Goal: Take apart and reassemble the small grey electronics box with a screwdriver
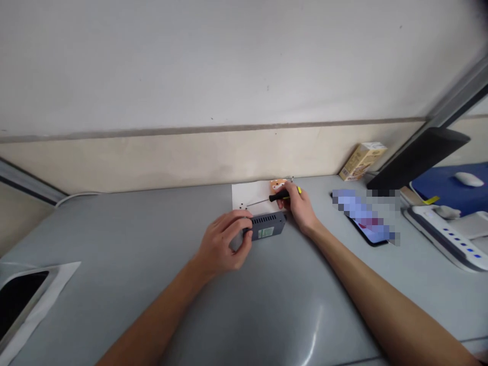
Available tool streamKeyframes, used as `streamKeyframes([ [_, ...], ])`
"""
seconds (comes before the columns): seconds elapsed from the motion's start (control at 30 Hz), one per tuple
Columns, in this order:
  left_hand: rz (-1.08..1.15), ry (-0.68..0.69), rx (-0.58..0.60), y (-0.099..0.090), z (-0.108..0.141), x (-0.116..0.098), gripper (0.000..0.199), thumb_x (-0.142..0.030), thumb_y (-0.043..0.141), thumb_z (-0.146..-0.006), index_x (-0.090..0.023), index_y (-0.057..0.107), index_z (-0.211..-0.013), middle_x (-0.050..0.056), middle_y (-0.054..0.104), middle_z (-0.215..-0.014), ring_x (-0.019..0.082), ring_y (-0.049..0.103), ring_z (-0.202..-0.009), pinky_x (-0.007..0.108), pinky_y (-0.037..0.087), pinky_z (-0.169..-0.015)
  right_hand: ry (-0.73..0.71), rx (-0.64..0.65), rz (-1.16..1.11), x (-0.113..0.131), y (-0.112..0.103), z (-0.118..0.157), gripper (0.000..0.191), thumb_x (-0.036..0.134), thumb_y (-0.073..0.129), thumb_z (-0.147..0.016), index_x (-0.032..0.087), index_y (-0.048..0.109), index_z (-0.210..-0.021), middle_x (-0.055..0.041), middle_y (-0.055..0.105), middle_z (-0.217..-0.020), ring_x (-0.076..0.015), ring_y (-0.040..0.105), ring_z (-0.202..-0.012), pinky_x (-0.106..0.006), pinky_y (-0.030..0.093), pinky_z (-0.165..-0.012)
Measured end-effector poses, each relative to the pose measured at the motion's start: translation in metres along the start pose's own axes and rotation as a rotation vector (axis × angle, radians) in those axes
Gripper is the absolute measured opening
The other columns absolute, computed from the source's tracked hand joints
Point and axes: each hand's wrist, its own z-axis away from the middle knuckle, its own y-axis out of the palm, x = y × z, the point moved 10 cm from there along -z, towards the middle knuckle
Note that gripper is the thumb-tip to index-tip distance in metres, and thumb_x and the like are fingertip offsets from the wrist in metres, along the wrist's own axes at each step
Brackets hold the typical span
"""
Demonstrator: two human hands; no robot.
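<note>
My left hand (229, 238) grips the left end of a small dark grey vented box (275, 230), which stands on its edge on the desk. A green and white label shows on the side facing me. Behind it, my right hand (297, 203) is closed around a screwdriver (280, 195) with a black and yellow handle. Its thin shaft points left, and the tip is close to several small dark screws (241, 206). These lie on a white sheet of paper (249, 191) near the wall. An orange printed patch (275, 183) is beside my right fingers.
A phone (366, 223) lies right of my right arm, partly blurred out. Farther right are a white power strip (446, 236), a black upright panel (419, 155) and a white mouse (468, 179) on a blue mat. A carton (362, 161) leans by the wall. A dark-screened device (23, 295) sits at left.
</note>
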Motion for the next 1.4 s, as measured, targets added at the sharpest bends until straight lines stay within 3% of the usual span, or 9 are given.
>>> streamKeyframes([
  [0.3,-0.09,-0.014,-0.08,-0.017,-0.002,0.005,0.021,-0.007,0.06,-0.076,-0.021,0.056,-0.092,0.007,0.068,-0.095,0.022,0.058,-0.084,0.04,0.049,-0.076,0.001,0.032,-0.012,0.001,0.002,-0.001,0.043,0.056,0.045,-0.098,0.022,0.064,-0.078,0.0012,0.057,-0.056,-0.0142,0.044,-0.054,-0.029,0.033,-0.055],
  [0.47,-0.147,0.016,-0.036,-0.01,-0.004,-0.002,0.027,-0.011,0.063,-0.081,-0.021,0.061,-0.106,0.008,0.072,-0.109,0.024,0.065,-0.097,0.042,0.049,-0.087,-0.01,0.026,-0.027,0.0,0.0,-0.002,0.042,0.054,0.046,-0.097,0.022,0.065,-0.077,0.0014,0.057,-0.055,-0.013,0.042,-0.053,-0.028,0.032,-0.053],
  [0.67,-0.16,0.041,-0.014,-0.003,-0.005,-0.008,0.024,-0.012,0.066,-0.085,-0.023,0.063,-0.106,0.006,0.074,-0.109,0.021,0.069,-0.098,0.038,0.049,-0.088,-0.002,0.04,-0.05,0.001,0.003,0.0,0.039,0.052,0.051,-0.094,0.022,0.066,-0.075,0.001,0.057,-0.053,-0.0136,0.043,-0.052,-0.028,0.031,-0.051],
  [1.03,-0.218,0.029,-0.033,0.0,-0.006,-0.011,0.019,-0.012,0.069,-0.086,-0.022,0.064,-0.102,0.004,0.075,-0.107,0.019,0.07,-0.095,0.036,0.049,-0.087,0.136,-0.169,-0.63,-0.013,-0.031,-0.009,0.02,0.034,0.059,-0.074,0.02,0.055,-0.061,0.0033,0.045,-0.051,-0.0064,0.03,-0.038,-0.026,0.018,-0.038],
  [1.17,-0.289,0.023,-0.056,0.0,-0.006,-0.013,0.016,-0.016,0.069,-0.089,-0.024,0.066,-0.102,0.002,0.077,-0.106,0.019,0.072,-0.097,0.036,0.048,-0.089,0.197,-0.131,-0.688,-0.014,-0.027,-0.007,0.02,0.033,0.056,-0.073,0.02,0.051,-0.059,0.0032,0.046,-0.054,-0.0051,0.022,-0.037,-0.026,0.019,-0.037],
  [1.4,-0.33,0.043,-0.041,0.004,-0.006,-0.018,0.021,-0.015,0.069,-0.091,-0.026,0.07,-0.109,0.002,0.077,-0.115,0.02,0.072,-0.104,0.037,0.047,-0.094,0.133,-0.011,-0.666,-0.006,-0.017,-0.007,0.025,0.034,0.053,-0.076,0.021,0.048,-0.055,0.0052,0.03,-0.047,-0.0064,0.019,-0.037,-0.026,0.021,-0.04],
])
